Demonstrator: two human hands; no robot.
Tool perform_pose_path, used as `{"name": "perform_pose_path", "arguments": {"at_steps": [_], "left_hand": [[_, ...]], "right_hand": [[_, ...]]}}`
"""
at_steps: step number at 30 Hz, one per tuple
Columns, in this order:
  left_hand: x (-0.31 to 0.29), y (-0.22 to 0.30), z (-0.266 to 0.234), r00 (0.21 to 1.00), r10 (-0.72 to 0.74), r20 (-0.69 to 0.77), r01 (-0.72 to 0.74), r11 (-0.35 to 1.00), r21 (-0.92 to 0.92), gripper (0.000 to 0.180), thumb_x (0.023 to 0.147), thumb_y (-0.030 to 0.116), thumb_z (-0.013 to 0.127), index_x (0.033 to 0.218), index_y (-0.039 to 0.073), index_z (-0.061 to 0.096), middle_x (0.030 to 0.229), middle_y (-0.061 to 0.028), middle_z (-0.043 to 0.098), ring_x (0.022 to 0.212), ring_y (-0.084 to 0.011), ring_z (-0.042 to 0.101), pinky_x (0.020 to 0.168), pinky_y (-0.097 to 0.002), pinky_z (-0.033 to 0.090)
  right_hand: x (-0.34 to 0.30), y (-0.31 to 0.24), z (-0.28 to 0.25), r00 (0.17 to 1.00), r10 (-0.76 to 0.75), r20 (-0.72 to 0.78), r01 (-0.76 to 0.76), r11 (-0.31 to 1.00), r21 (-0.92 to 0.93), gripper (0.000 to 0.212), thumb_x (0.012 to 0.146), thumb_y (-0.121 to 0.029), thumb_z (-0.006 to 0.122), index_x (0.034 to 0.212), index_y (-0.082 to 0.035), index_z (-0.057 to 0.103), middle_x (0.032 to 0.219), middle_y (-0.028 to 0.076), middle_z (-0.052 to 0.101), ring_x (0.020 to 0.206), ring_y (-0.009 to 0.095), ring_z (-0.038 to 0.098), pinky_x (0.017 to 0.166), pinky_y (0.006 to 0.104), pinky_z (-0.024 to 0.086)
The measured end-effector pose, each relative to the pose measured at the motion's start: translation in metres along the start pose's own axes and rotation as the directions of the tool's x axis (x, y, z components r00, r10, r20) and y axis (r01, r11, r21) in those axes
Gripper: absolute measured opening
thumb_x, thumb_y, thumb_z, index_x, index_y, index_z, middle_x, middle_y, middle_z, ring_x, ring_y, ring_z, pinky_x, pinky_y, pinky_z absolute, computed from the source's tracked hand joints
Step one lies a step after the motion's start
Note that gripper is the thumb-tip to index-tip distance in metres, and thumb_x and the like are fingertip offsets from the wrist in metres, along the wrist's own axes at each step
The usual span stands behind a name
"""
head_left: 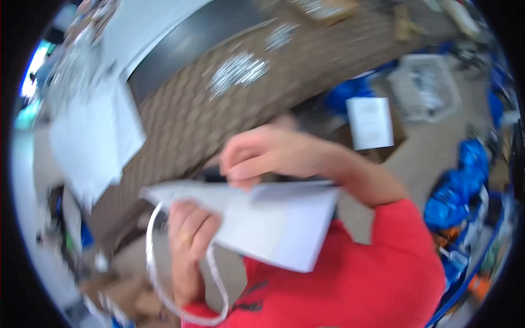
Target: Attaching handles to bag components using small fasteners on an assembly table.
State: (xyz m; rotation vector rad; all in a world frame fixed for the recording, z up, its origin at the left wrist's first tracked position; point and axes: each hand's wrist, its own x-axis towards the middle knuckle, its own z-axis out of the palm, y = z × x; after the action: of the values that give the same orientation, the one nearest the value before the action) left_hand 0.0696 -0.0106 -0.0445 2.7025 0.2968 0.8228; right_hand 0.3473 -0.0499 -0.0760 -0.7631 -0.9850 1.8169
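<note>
The picture is blurred by motion. I hold a white paper bag in front of me, near the middle of the view. My left hand, with a ring on one finger, grips the bag from below by its left side, and a white ribbon handle loops down past my wrist. My right hand comes from the right in a red sleeve and pinches the bag's upper edge. What lies inside the bag is hidden.
A brown woven tabletop with a dark edge runs across the upper view, with white sheets on its left. A cardboard box holding a white sheet, a white wire basket and blue bags stand on the floor at right.
</note>
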Motion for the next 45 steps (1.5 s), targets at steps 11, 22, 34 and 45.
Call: {"name": "perform_pose_path", "arguments": {"at_steps": [11, 22, 34, 45], "left_hand": [[-0.009, -0.003, 0.009, 0.966, 0.237, -0.104, -0.224, 0.967, 0.118, 0.028, 0.064, 0.012, 0.07, 0.09, 0.002, 0.069, 0.088, -0.0073, 0.068, 0.075, -0.0222, 0.066, 0.069, -0.0355, 0.052], [-0.012, 0.009, 0.003, 0.97, 0.241, -0.021, -0.24, 0.969, 0.057, 0.031, 0.07, 0.01, 0.075, 0.098, 0.003, 0.064, 0.095, -0.0088, 0.069, 0.08, -0.025, 0.067, 0.067, -0.0379, 0.054], [-0.016, 0.004, 0.016, 0.953, 0.302, -0.036, -0.295, 0.947, 0.13, 0.026, 0.068, 0.009, 0.073, 0.092, 0.001, 0.067, 0.094, -0.0097, 0.068, 0.079, -0.0231, 0.066, 0.061, -0.0361, 0.046], [0.008, 0.019, -0.015, 0.983, 0.179, 0.049, -0.184, 0.972, 0.146, 0.024, 0.069, 0.008, 0.071, 0.09, 0.001, 0.063, 0.094, -0.0117, 0.073, 0.077, -0.0235, 0.067, 0.061, -0.0339, 0.046]], "right_hand": [[0.005, 0.027, 0.022, 0.948, 0.232, 0.219, -0.208, 0.97, -0.125, 0.014, 0.094, -0.015, 0.076, 0.097, -0.003, 0.07, 0.095, -0.001, 0.064, 0.086, 0.009, 0.056, 0.078, 0.0239, 0.043], [-0.001, 0.028, 0.026, 0.928, 0.269, 0.259, -0.24, 0.961, -0.138, 0.015, 0.089, -0.015, 0.079, 0.094, -0.003, 0.071, 0.091, -0.001, 0.06, 0.086, 0.01, 0.053, 0.079, 0.0265, 0.042], [0.0, 0.031, 0.039, 0.97, 0.208, 0.127, -0.129, 0.88, -0.458, 0.021, 0.081, 0.002, 0.075, 0.091, -0.004, 0.057, 0.094, 0.003, 0.057, 0.085, 0.016, 0.055, 0.077, 0.033, 0.046], [0.015, 0.006, 0.032, 0.987, 0.129, 0.09, -0.059, 0.835, -0.547, 0.022, 0.082, -0.006, 0.081, 0.093, -0.003, 0.062, 0.089, 0.002, 0.062, 0.081, 0.012, 0.058, 0.073, 0.0285, 0.048]]}}
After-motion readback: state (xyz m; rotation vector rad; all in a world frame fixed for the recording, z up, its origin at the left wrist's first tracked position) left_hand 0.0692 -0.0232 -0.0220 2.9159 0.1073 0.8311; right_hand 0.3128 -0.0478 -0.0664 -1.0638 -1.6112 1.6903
